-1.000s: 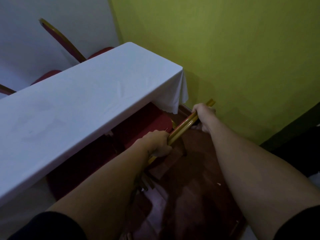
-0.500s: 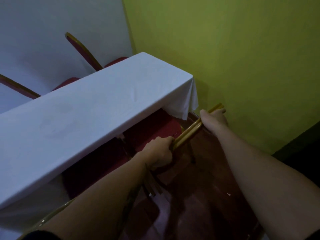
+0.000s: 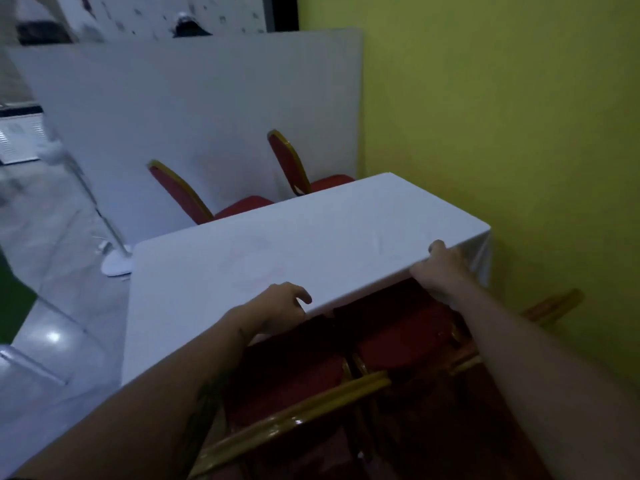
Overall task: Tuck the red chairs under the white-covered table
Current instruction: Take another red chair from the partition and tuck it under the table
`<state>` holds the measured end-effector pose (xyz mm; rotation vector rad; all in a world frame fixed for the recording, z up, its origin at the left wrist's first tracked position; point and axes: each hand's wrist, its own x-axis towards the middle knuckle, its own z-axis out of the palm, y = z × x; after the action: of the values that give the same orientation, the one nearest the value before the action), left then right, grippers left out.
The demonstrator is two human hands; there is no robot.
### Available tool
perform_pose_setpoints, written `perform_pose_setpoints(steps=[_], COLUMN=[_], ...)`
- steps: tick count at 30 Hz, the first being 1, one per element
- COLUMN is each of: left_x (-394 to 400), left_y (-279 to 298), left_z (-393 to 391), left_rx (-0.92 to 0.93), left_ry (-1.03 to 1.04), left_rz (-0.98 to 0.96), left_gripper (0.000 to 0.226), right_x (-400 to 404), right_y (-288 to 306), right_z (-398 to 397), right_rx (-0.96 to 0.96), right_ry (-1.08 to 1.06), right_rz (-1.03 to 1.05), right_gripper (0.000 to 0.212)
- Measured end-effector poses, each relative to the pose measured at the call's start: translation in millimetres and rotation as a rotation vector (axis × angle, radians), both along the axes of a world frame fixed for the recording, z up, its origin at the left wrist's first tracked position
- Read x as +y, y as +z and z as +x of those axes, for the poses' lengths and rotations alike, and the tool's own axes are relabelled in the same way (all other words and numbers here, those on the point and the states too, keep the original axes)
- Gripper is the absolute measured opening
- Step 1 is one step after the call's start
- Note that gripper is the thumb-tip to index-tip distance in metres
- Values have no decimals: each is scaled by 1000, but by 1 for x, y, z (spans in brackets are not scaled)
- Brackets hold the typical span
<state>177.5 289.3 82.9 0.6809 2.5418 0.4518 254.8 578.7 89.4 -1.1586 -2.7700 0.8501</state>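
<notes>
The white-covered table [image 3: 277, 251] runs from lower left to upper right. My left hand [image 3: 277, 308] curls over its near edge, thumb on top. My right hand [image 3: 438, 270] grips the same edge close to the right corner. Below the edge, two red chairs with gold frames stand side by side with their seats under the table: the left chair [image 3: 287, 386] shows its gold back rail low in the view, and the right chair [image 3: 405, 337] lies between my arms. Beyond the table's far side stand two more red chairs, one on the left [image 3: 180, 192] and one on the right [image 3: 291, 161].
A yellow-green wall [image 3: 502, 116] stands close on the right. A white partition panel [image 3: 194, 109] stands behind the far chairs. A white stand with a round base [image 3: 116, 265] sits on the glossy floor at the left.
Both hands have let go of the chair's gold back rail and moved up onto the table's near edge. The view has tilted up, showing the far chairs and the partition.
</notes>
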Motion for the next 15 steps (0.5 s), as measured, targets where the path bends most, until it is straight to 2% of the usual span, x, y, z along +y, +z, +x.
perform_pose_setpoints(steps=[4,8,12,15], left_x=[-110,-229,-341,-403], left_y=[5,6,19,34], left_z=[-38,-72,-102,-129], left_rx=[-3,-17,-19,60], left_ry=[71,169,288,349], left_rz=[87,157,135,136], left_gripper=[45,44,47,50], right_x=[-109,-221,-321,-377], right_y=[7,6,13,22], right_z=[-55,-111,-162,-204], right_rx=[-3,5,-25,-6], right_ry=[170,308,433,485], right_rz=[-20,-20,-40,-21], right_gripper=[59,59,59,60])
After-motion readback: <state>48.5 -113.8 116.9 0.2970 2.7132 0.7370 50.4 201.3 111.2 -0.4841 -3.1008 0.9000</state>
